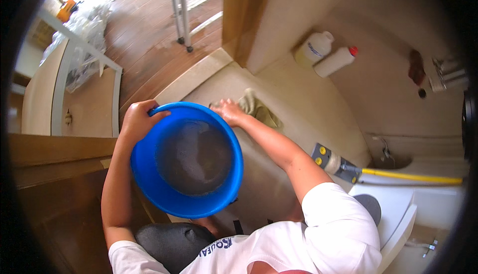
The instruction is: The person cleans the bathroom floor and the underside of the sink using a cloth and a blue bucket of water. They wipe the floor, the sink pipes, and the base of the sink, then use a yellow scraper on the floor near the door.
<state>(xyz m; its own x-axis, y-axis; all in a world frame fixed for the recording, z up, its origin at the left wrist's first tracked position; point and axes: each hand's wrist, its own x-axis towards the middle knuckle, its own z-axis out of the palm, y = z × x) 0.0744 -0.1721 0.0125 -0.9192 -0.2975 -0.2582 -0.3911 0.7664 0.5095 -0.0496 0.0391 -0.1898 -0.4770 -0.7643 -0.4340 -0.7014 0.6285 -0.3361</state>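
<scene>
My left hand [143, 121] grips the rim of a round blue plastic bucket [233, 169], thumb inside and fingers outside. Murky grey-brown water [194, 158] lies in the bottom of it. Just past the bucket's far right edge, my right hand [228, 111] is low near the floor, palm side hard to see and partly blurred. Beside its fingers a crumpled olive-green cloth [261, 111] rests on the beige floor. Whether the hand holds the cloth or anything else cannot be made out.
Two white plastic bottles, one upright [315, 48] and one red-capped [335, 62], stand by the wall. A yellow-handled floor tool [410, 177] lies at right, near a white toilet [384, 214]. A raised sill [198, 74] borders the wooden floor, where metal legs [183, 16] stand. An open door [89, 102] is at left.
</scene>
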